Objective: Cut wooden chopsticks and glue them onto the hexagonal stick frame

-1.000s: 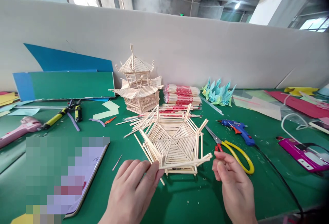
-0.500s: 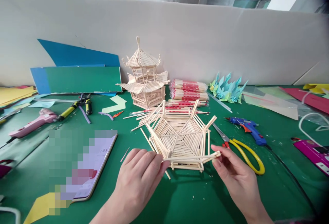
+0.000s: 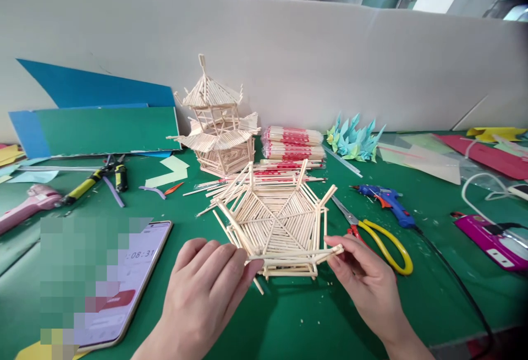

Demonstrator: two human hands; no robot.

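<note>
A hexagonal frame of thin wooden sticks [image 3: 284,214] with a spoked floor stands tilted slightly towards me over the green table. My left hand [image 3: 206,285] is closed, thumb and fingers pinching the frame's near left corner; its fingertips are partly hidden behind the knuckles. At the near right corner, my right hand [image 3: 363,277] pinches the end where sticks meet. Between the two hands runs the near rail of sticks. Behind the frame, loose wooden sticks [image 3: 214,188] lie beside a finished-looking stick pagoda [image 3: 218,140] with two roofs.
Right of the frame lie yellow-handled scissors [image 3: 388,244], a blue glue gun [image 3: 385,200] and a magenta power strip [image 3: 490,241]. A phone [image 3: 124,294], pliers [image 3: 86,184] and a pink glue gun [image 3: 28,208] are on the left. Bagged sticks [image 3: 292,142] and blue folded paper [image 3: 355,137] stand at the back.
The camera view has turned a little to the right, so everything sits further left in the picture. Both hands keep the same hold on the stick frame.
</note>
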